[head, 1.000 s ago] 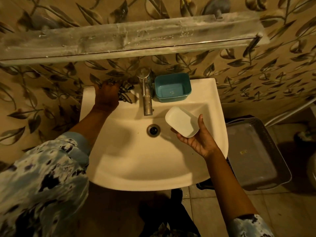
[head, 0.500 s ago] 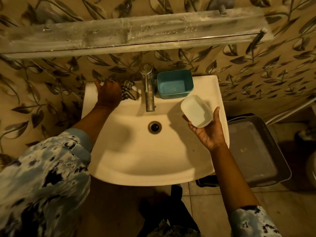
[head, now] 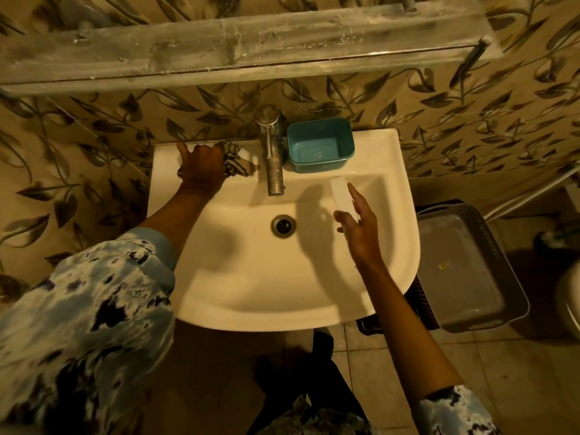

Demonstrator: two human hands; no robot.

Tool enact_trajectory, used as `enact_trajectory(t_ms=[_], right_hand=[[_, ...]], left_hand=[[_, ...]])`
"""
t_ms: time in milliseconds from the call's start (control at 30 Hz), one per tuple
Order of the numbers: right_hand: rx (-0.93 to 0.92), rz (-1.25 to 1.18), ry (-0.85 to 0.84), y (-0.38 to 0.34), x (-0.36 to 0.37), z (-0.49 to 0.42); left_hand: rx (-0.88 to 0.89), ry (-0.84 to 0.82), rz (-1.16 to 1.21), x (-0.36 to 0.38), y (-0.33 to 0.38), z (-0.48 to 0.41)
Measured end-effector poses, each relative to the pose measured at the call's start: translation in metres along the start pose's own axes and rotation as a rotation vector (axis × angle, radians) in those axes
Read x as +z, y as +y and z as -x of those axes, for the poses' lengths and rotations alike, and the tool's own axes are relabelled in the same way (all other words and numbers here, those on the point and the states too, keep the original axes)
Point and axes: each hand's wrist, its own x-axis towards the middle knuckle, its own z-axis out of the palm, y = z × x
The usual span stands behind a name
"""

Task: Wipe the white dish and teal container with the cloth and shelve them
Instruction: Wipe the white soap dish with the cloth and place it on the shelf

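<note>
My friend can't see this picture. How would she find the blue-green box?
Start at the white sink against the leafy wall. On its back ledge, just right of the metal tap, sits the teal container. It is the only blue-green thing there, open-topped and empty, with neither hand touching it.

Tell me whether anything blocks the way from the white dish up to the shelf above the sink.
Nothing visible does. The right hand holds the white dish over the sink basin, and the space up to the shelf looks open. The faucet and teal container sit further back and left, off a straight lift.
</note>
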Motion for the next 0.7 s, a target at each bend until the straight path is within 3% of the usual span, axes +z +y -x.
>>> enact_trajectory(t_ms=[33, 67, 100, 200, 267, 433, 567, 633, 700], right_hand=[[-0.090, 0.222, -0.023, 0.006, 0.004, 0.002], [-0.064, 0.351, -0.072, 0.010, 0.008, 0.003], [0.067, 0.328, -0.110, 0.010, 0.011, 0.004], [0.525, -0.271, -0.124, 0.003, 0.007, 0.005], [0.675, -0.583, -0.181, 0.002, -0.002, 0.008], [0.749, -0.938, -0.391, 0.007, -0.008, 0.032], [0.762, -0.999, -0.496, 0.013, -0.004, 0.045], [0.775, -0.972, -0.542, 0.016, 0.000, 0.050], [0.778, -0.879, -0.513, 0.017, 0.006, 0.054]], left_hand=[[-0.008, -0.024, 0.017, -0.004, 0.001, 0.003], [-0.026, -0.047, 0.042, -0.009, 0.003, 0.006], [-0.068, -0.071, 0.080, -0.017, 0.005, 0.010], [-0.325, -0.121, 0.317, -0.039, 0.007, 0.023], [-0.453, -0.097, 0.501, -0.048, 0.005, 0.046], [-0.557, 0.026, 1.010, -0.068, 0.023, 0.128], [-0.636, -0.120, 1.358, -0.073, 0.057, 0.171], [-0.598, -0.157, 1.405, -0.073, 0.075, 0.181], [-0.547, -0.134, 1.278, -0.073, 0.095, 0.182]])
